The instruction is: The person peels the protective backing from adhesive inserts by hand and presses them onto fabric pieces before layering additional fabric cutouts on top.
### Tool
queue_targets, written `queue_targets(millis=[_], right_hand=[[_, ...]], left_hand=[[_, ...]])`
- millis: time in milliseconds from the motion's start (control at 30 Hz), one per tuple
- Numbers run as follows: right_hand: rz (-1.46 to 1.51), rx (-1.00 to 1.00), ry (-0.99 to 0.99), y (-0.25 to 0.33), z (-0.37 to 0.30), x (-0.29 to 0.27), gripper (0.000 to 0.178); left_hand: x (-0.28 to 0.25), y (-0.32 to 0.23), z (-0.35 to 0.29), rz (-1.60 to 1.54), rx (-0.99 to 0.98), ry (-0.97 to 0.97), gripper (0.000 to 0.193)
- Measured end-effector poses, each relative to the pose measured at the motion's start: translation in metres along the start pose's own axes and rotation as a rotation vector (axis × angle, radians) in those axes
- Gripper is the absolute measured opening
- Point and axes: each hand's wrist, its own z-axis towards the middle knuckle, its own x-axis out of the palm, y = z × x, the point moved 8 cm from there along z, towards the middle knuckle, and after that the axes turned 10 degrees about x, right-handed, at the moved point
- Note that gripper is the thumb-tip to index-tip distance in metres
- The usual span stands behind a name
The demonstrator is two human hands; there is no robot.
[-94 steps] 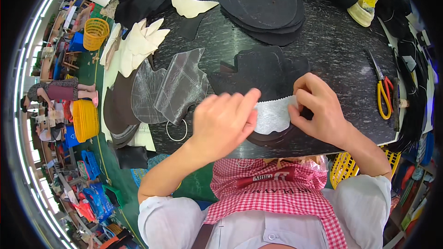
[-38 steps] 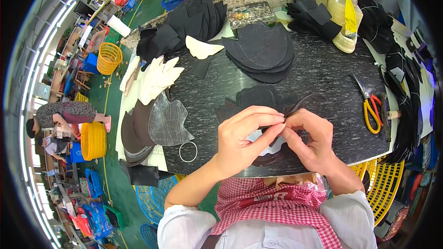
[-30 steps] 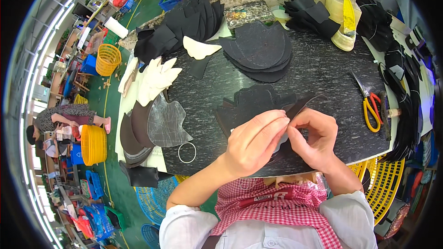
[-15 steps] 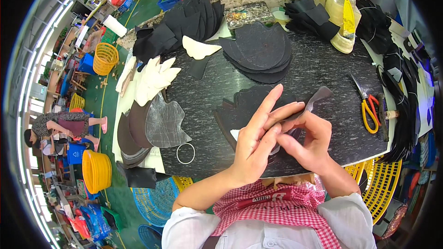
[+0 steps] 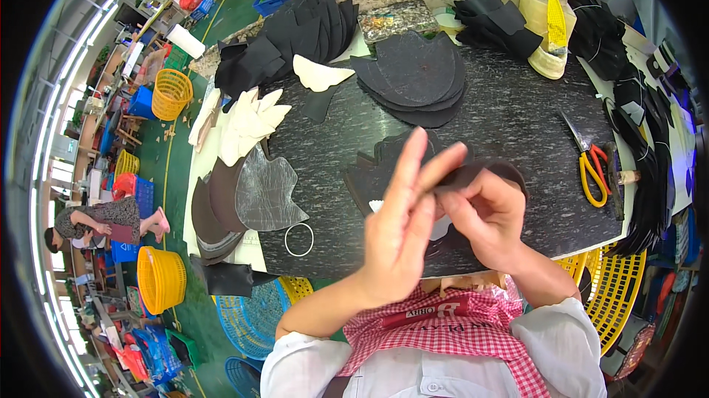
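In front of my chest, my right hand [image 5: 487, 213] pinches a curved dark leather piece [image 5: 508, 169] between bent fingers and thumb. At the same piece's left end, my left hand [image 5: 399, 232] has its thumb and fingers pressed on the edge, with upper fingers stretched out and slightly blurred. Beneath and behind the hands lies a stack of dark cut pieces [image 5: 362, 180], partly hidden. A small white patch shows beside my left hand. Farther back rests a stack of rounded black pieces [image 5: 410, 69].
Scissors with orange and yellow handles [image 5: 591, 169] lie at right. At left are cream pieces [image 5: 247, 125], brown pieces [image 5: 218, 202] and a white ring [image 5: 299, 240]. Black piles [image 5: 295, 40] and a cream shoe last [image 5: 548, 62] stand at the back. A person [image 5: 111, 221] is far left.
The dark leather piece has turned and now curls over my right hand. My left hand has moved slightly left, its fingers tilting. The distant person has shifted position.
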Motion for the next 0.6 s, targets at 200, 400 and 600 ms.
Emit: queue_targets(millis=[200, 400, 600], right_hand=[[0.098, 0.084, 0.020, 0.005, 0.001, -0.021, 0.013], [-0.393, -0.072, 0.032, 0.026, 0.007, -0.010, 0.014], [-0.179, -0.199, -0.076, 0.011, 0.001, 0.001, 0.017]], left_hand=[[-0.022, 0.006, 0.008, 0.356, 0.070, 0.137, 0.052], [-0.004, 0.013, 0.026, 0.228, -0.086, 0.165, 0.025], [-0.007, -0.011, 0.035, 0.817, 0.459, -0.060, 0.008]])
